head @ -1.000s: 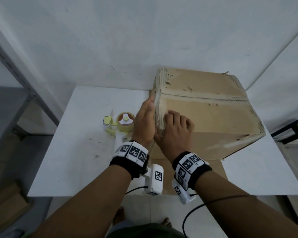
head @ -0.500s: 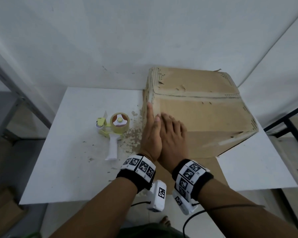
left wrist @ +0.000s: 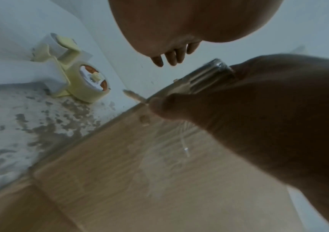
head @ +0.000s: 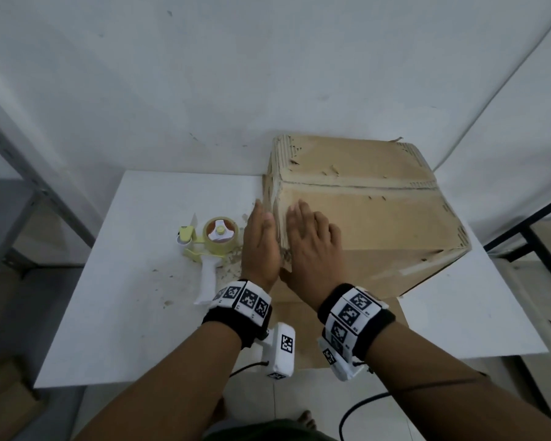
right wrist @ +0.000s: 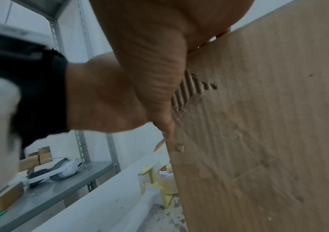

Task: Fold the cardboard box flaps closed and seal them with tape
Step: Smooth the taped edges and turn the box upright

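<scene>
The box [head: 363,218], standing on the table [head: 134,297] beside the tape gun [head: 210,249], is pressed flat-fingered at its near left corner by the left hand [head: 260,246] and right hand [head: 315,249], and is judged light, stiff yet frayed, best held by its edges.

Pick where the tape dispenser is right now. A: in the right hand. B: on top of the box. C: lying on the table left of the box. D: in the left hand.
C: the tape dispenser lies untouched on the white table, left of the box, while the left hand and right hand lie flat against the box.
</scene>
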